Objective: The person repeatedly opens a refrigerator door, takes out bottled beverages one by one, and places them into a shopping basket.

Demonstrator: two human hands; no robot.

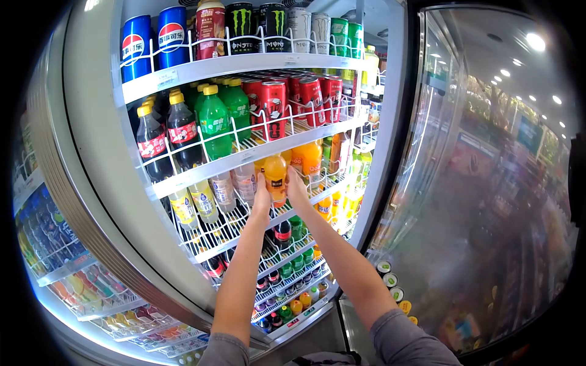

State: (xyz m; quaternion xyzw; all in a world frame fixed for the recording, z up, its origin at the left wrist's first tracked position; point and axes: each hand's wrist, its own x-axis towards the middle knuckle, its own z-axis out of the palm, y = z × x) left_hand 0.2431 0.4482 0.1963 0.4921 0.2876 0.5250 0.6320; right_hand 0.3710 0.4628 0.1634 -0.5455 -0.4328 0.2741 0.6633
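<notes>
Orange bottle (276, 174) at the front of a wire shelf (213, 249) in an open drinks cooler, held between both hands. Left hand (262, 195) against its left side, right hand (297, 188) against its right; closed around its flanks from opposite sides, palms turned inward, with only the bottle's width between. Far-side finger placement hidden; cannot tell how far wrapped around. Key relation: directly between the hands, straight ahead of both extended forearms, with neither hand clearly nearer and both in contact. Long axis near upright, crossing the line from hand to hand; top pointing up toward the rail (238, 160) of the shelf above, base pointing down, dark label turned toward the viewer. Cannot tell whether resting on the wires or raised just clear of them.

Just behind and to the right, more orange drinks (309, 160); to the left, pale-labelled bottles (223, 190), then yellow-labelled bottles (204, 200). One shelf higher, from left to right: dark cola bottles (182, 131), green bottles (215, 122), red cans (273, 100). Along the top, blue cans (173, 38) and black cans (240, 27). Below, further racks of small bottles. Outermost on the right, glass door (464, 201) swung wide, full of reflections.
</notes>
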